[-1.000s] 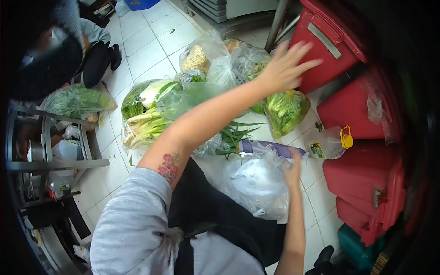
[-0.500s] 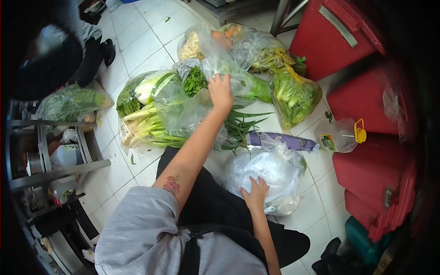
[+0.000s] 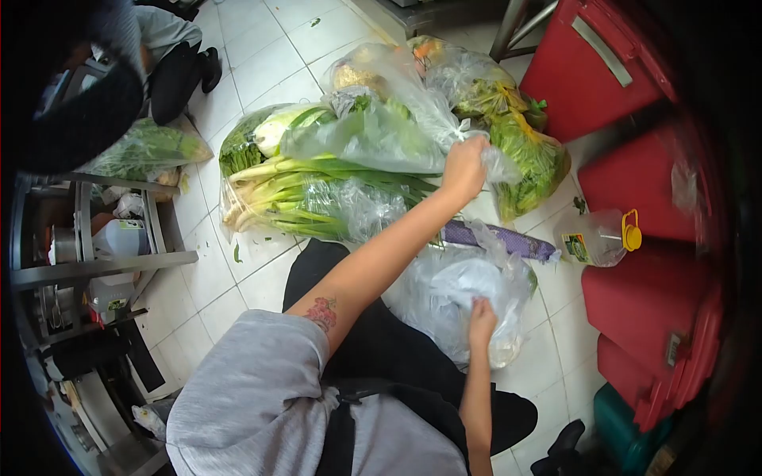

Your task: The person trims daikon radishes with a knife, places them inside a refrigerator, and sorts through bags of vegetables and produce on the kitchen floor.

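Observation:
My left hand [image 3: 467, 165] is closed around the gathered neck of a clear plastic bag [image 3: 373, 143], which stretches to the left over the vegetables. Under and beside it lie long green onions [image 3: 278, 190] in clear plastic, white root ends to the left. My right hand [image 3: 482, 320] is closed above a bulky clear bag of white plastic [image 3: 444, 289]; its fingers seem to pinch some of that plastic, though the fingertips are partly hidden. Between the hands lies a purple patterned roll [image 3: 500, 240].
Bagged leafy greens [image 3: 528, 163] lie beyond my left hand. Red bins [image 3: 635, 190] line the right, with a yellow-capped clear jug [image 3: 595, 238] before them. A metal rack [image 3: 103, 270] stands left. Another person's dark shoe [image 3: 209, 70] shows at the upper left.
My left hand has moved right, drawing the clear bag across the vegetables. My right hand, spread on the white plastic before, has closed and moved slightly right.

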`<state>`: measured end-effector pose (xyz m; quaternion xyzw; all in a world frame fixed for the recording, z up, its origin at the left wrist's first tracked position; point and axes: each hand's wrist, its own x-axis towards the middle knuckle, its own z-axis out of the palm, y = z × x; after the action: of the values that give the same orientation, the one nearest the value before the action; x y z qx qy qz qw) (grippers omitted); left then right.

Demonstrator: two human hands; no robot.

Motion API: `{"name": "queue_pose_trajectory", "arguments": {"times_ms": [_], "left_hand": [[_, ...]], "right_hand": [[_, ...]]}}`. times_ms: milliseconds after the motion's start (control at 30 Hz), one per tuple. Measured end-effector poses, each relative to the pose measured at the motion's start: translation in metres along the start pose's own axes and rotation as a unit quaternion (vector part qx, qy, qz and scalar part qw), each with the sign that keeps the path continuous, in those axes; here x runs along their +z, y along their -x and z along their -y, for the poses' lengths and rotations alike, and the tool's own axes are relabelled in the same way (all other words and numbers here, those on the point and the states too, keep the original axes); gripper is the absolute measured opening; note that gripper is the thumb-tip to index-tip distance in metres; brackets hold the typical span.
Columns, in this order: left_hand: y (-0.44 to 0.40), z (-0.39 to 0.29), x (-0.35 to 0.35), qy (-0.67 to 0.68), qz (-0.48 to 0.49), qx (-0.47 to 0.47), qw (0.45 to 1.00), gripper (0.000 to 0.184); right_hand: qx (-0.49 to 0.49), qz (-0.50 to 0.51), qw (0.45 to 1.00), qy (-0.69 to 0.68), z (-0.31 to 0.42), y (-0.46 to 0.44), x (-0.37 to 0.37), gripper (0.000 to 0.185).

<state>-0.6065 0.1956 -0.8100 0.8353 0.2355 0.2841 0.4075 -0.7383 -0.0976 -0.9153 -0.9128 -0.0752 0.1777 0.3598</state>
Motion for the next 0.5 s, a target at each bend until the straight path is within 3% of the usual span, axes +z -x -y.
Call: {"name": "queue_pose_trajectory", "arguments": {"times_ms": [67, 100, 167, 233, 333, 400, 500], "left_hand": [[-0.009, 0.008, 0.009, 0.038, -0.047, -0.026, 0.998, 0.020], [-0.025, 0.025, 0.019, 0.155, -0.063, -0.099, 0.981, 0.020], [-0.035, 0.024, 0.014, 0.372, -0.043, -0.219, 0.901, 0.022], [-0.046, 0.024, 0.011, 0.576, 0.002, -0.217, 0.788, 0.021], [-0.045, -0.014, -0.001, 0.640, 0.009, -0.225, 0.735, 0.018], [-0.045, -0.034, -0.006, 0.626, 0.019, -0.195, 0.755, 0.019], [-0.045, -0.059, -0.002, 0.612, 0.023, -0.147, 0.776, 0.019]], "right_hand": [[-0.008, -0.077, 0.992, -0.100, -0.010, -0.021, -0.013, 0.024], [-0.015, -0.090, 0.990, -0.108, -0.015, -0.031, -0.026, 0.024], [-0.014, -0.120, 0.983, -0.136, -0.012, -0.049, -0.056, 0.024], [0.002, -0.148, 0.975, -0.167, -0.004, -0.051, -0.090, 0.024], [0.030, -0.195, 0.956, -0.219, -0.008, -0.046, -0.125, 0.023], [0.061, -0.238, 0.928, -0.281, -0.019, -0.031, -0.134, 0.024], [0.080, -0.218, 0.952, -0.199, -0.025, -0.008, -0.140, 0.026]]}}
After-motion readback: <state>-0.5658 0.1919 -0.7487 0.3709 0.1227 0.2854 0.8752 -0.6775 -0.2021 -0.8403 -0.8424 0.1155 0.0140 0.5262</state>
